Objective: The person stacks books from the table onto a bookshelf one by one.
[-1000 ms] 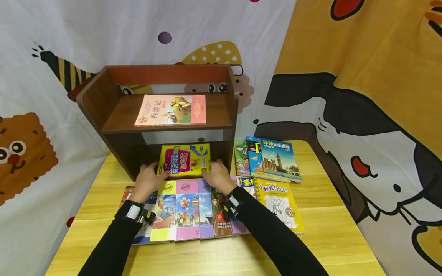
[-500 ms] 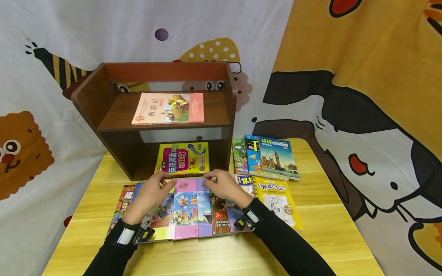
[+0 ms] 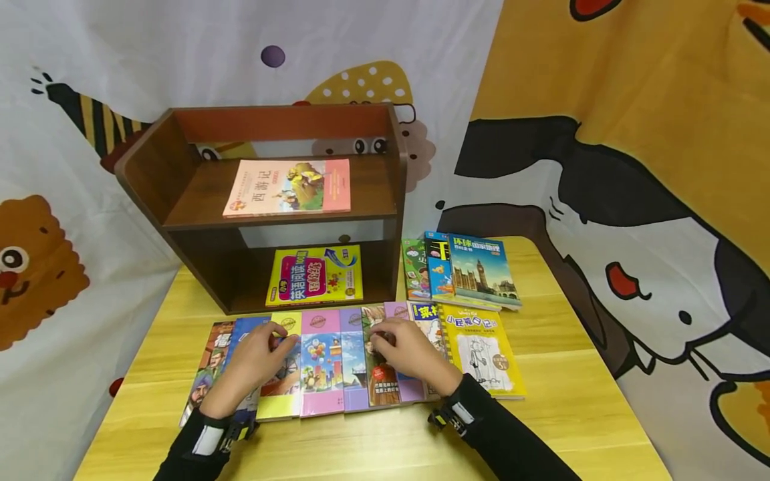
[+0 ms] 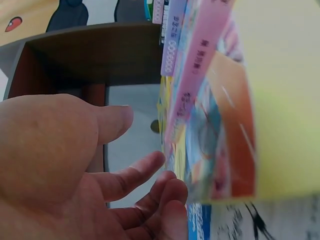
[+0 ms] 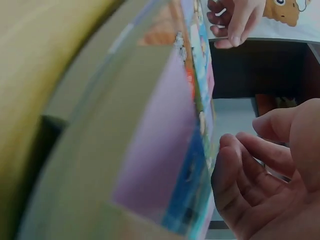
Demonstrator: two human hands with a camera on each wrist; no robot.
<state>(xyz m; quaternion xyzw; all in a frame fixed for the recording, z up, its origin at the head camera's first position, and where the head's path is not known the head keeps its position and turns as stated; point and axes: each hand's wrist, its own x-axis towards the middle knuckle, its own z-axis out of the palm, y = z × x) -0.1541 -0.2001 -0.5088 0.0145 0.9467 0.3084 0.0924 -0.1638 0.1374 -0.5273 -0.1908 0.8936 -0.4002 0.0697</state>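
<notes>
Over the left part of a row of overlapping books hovers my left hand (image 3: 248, 366), fingers loosely bent and holding nothing. It is nearest to a blue book (image 3: 245, 327) and a yellow-edged book (image 3: 285, 401). My right hand (image 3: 415, 351) is above the row's right part, near a dark-green book (image 3: 383, 387) and a purple one (image 3: 397, 310), also holding nothing. In both wrist views a gap shows between thumb and fingers. A yellow English reading book (image 3: 314, 275) lies flat on the bookshelf's lower level. A pink book (image 3: 289, 187) lies on the upper level.
The brown two-level bookshelf (image 3: 400, 194) stands at the back of the wooden table (image 3: 337, 454). Right of it lie several overlapping books, topped by one with a clock tower (image 3: 484, 270). A yellow spiral-edged book (image 3: 484, 354) ends the front row. A cartoon-print cloth (image 3: 337, 40) hangs behind.
Both hands have let go of the yellow English reading book on the lower shelf. They have drawn back toward the front, over the row of books. The view has shifted slightly.
</notes>
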